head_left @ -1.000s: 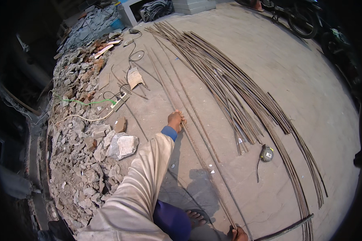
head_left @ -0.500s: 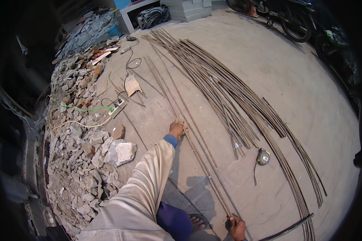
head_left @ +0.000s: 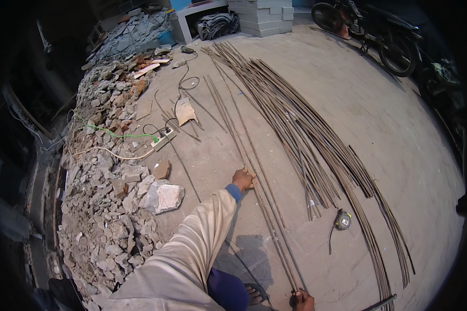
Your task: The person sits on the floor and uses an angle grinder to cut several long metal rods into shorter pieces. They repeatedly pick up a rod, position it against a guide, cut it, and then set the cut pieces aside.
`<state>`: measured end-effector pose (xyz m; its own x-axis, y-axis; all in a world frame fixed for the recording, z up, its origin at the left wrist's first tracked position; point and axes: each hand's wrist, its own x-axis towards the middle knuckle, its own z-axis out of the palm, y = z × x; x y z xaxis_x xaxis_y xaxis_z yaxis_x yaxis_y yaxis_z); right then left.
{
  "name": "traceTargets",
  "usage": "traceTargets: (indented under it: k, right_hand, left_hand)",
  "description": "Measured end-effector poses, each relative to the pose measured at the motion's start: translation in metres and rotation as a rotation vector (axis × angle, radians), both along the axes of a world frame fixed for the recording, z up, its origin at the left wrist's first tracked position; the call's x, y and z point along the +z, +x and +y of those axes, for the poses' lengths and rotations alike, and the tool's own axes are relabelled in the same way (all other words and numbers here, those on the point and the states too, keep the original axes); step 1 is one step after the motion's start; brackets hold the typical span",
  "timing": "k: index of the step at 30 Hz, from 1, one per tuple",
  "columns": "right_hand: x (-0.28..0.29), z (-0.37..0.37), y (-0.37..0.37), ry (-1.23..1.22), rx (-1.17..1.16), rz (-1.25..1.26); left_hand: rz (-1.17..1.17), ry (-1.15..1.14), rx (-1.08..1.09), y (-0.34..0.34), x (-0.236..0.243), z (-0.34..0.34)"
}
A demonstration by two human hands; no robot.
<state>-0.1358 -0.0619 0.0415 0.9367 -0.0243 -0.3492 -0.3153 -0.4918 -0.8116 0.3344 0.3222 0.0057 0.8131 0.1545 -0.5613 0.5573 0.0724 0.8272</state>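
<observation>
Several thin steel rods (head_left: 273,234) lie lengthwise on the concrete floor in front of me. My left hand (head_left: 243,179) is closed around them partway along, its arm stretched forward in a pale sleeve with a blue cuff. At their near end, by the lower edge, my right hand (head_left: 302,301) grips the rod ends between thumb and fingers; part of it is cut off by the frame. To the right rests a large loose bundle of rods (head_left: 296,122). A tape measure (head_left: 342,220) sits beside that bundle, its tab pulled out a little.
Broken concrete rubble (head_left: 109,228) covers the left side. A power strip (head_left: 163,140) with cables lies near a cardboard scrap (head_left: 185,111). At the lower right a dark bar (head_left: 381,303) crosses the rods. Stacked grey blocks (head_left: 262,18) and a motorcycle (head_left: 397,54) stand at the back.
The whole view has shifted, so the floor things sit lower and mostly further right. Both hands keep their hold, and the rod ends at my right hand now lie closer together.
</observation>
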Motion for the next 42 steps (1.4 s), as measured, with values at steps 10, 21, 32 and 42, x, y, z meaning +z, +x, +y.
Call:
traceTargets:
  k: [10, 21, 32, 42]
  right_hand:
    - [-0.007, -0.009, -0.005, -0.022, -0.033, 0.162]
    - [0.000, -0.001, 0.002, -0.182, -0.069, 0.186]
    - [0.132, -0.067, -0.239, -0.507, -0.767, 0.135]
    - [0.028, 0.134, -0.483, -0.017, -2.303, 0.629]
  left_hand:
    - [0.015, 0.247, -0.030, 0.016, -0.045, -0.010]
    - [-0.275, 0.651, 0.043, -0.024, -0.056, -0.040]
    - [-1.310, 0.918, -1.079, -0.173, 0.001, -0.184]
    - [-1.164, 0.536, -2.246, -0.320, 0.032, -0.292]
